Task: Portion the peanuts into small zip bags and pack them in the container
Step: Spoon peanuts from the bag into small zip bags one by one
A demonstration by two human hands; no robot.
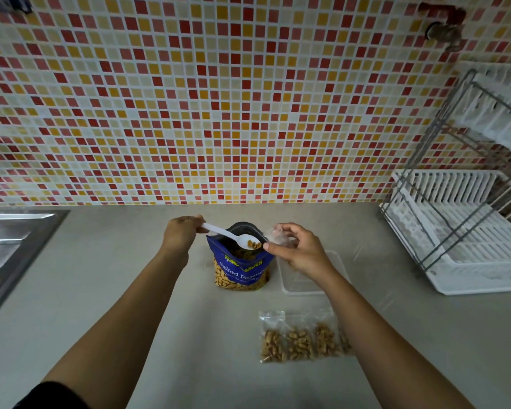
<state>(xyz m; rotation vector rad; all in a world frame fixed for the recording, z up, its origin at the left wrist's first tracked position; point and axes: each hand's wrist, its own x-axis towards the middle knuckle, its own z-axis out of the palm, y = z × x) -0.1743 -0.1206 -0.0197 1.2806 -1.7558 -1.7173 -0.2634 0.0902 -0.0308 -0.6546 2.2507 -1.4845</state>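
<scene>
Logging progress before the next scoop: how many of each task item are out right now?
Filled zip bags: 4 (one partly behind the forearm)
Zip bag in right hand: 1
Spoon in left hand: 1
Peanut pouch: 1
Clear container: 1
Total: 8

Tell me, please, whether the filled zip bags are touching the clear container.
Apart. The head view shows bare counter between the filled zip bags and the clear container.

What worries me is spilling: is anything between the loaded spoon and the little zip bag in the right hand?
Nothing visible stands between them. The spoon, held by the left hand, hangs over the open peanut pouch, its bowl right beside the zip bag the right hand pinches. Whether the bag's mouth is open is unclear.
</scene>
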